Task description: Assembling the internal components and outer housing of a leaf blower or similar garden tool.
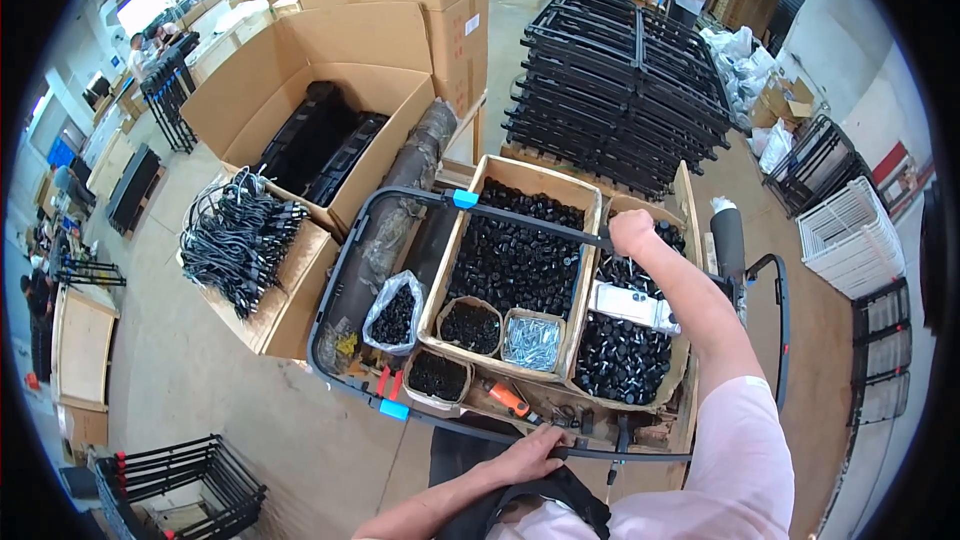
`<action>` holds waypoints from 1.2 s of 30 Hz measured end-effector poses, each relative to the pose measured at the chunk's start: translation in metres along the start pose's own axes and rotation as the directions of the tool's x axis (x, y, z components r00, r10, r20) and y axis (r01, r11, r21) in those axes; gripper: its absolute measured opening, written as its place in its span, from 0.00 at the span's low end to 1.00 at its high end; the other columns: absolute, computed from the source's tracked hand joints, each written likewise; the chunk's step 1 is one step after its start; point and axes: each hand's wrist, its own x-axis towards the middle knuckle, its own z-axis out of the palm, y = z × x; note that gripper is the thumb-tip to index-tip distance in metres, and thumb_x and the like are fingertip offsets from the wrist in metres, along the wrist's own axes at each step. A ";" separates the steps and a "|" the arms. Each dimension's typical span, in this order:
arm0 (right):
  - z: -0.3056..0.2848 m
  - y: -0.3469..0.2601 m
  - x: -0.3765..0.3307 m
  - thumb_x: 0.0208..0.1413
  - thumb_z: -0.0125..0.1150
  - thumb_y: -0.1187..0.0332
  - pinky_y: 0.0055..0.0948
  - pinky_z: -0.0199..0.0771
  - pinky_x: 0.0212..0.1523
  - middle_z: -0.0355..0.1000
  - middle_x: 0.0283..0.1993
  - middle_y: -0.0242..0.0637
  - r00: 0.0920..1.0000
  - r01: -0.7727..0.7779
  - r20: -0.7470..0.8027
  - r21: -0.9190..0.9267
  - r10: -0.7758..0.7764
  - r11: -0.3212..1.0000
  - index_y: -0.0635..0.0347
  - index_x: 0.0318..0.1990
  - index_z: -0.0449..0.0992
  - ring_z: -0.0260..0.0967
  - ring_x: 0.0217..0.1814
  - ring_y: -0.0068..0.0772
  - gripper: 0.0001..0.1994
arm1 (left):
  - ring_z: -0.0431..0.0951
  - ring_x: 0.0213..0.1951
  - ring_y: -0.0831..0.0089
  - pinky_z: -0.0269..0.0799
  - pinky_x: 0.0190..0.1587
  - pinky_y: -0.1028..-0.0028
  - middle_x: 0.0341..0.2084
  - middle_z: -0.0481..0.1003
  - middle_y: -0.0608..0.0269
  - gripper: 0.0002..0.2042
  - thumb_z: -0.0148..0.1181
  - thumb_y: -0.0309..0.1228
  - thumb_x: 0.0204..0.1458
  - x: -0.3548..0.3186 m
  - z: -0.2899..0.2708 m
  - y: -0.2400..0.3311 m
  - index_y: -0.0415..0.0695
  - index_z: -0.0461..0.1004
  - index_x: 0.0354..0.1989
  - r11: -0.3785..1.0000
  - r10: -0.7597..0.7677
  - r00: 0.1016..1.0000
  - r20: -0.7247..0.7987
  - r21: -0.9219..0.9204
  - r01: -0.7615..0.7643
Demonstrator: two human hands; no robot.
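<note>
Head view shows the left hand (532,455) wrapped tight around the near bar of the black metal frame (340,270) and the right hand (630,231) closed on its far bar above the box of black caps (515,260), so both should lift evenly.

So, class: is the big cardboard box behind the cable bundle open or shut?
Open. The box has its flaps raised, and black parts show inside.

You get bright, even daylight from the white window (143,4) far beyond your left hand (530,454); shadows stay soft. Focus is sharp centrally, while straight edges bow toward the black fisheye rim.
</note>
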 end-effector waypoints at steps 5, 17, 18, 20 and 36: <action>0.007 0.000 0.000 0.58 0.61 0.66 0.43 0.85 0.49 0.85 0.49 0.42 0.995 0.014 -0.098 0.038 -0.010 0.999 0.55 0.44 0.88 0.84 0.52 0.43 0.11 | 0.80 0.55 0.47 0.76 0.57 0.55 0.51 0.80 0.47 0.21 0.57 0.35 0.62 -0.007 -0.015 0.012 0.56 0.71 0.64 0.998 -0.053 0.989 0.140 0.026 0.050; 0.015 -0.003 0.001 0.55 0.61 0.66 0.45 0.85 0.48 0.85 0.42 0.48 0.976 -0.015 -0.213 0.124 0.042 0.992 0.55 0.38 0.87 0.85 0.47 0.47 0.10 | 0.80 0.56 0.50 0.77 0.58 0.55 0.54 0.81 0.53 0.19 0.57 0.50 0.66 0.002 0.001 0.017 0.63 0.78 0.62 0.962 -0.115 0.982 0.151 0.265 0.072; 0.018 -0.003 0.001 0.55 0.61 0.66 0.46 0.85 0.48 0.85 0.42 0.48 0.994 -0.040 -0.099 0.043 0.044 0.998 0.55 0.38 0.87 0.85 0.47 0.47 0.10 | 0.80 0.56 0.49 0.77 0.57 0.55 0.54 0.81 0.54 0.21 0.58 0.48 0.66 0.000 0.003 0.015 0.62 0.74 0.66 0.947 -0.102 0.985 0.139 0.318 0.053; 0.017 -0.005 0.004 0.56 0.60 0.66 0.45 0.85 0.48 0.85 0.45 0.47 0.975 -0.063 -0.206 0.124 0.088 0.990 0.53 0.39 0.88 0.85 0.49 0.45 0.10 | 0.80 0.55 0.48 0.77 0.57 0.54 0.53 0.80 0.52 0.23 0.60 0.45 0.65 0.000 0.009 0.002 0.59 0.71 0.68 0.971 -0.059 0.996 0.069 0.236 0.041; 0.025 -0.006 0.011 0.56 0.64 0.65 0.42 0.85 0.50 0.85 0.49 0.41 0.973 -0.091 -0.202 0.107 0.111 0.990 0.53 0.43 0.88 0.84 0.53 0.43 0.11 | 0.83 0.47 0.44 0.78 0.51 0.49 0.45 0.82 0.46 0.20 0.52 0.36 0.65 -0.005 -0.009 0.017 0.67 0.75 0.64 0.971 -0.185 0.970 0.159 0.184 0.155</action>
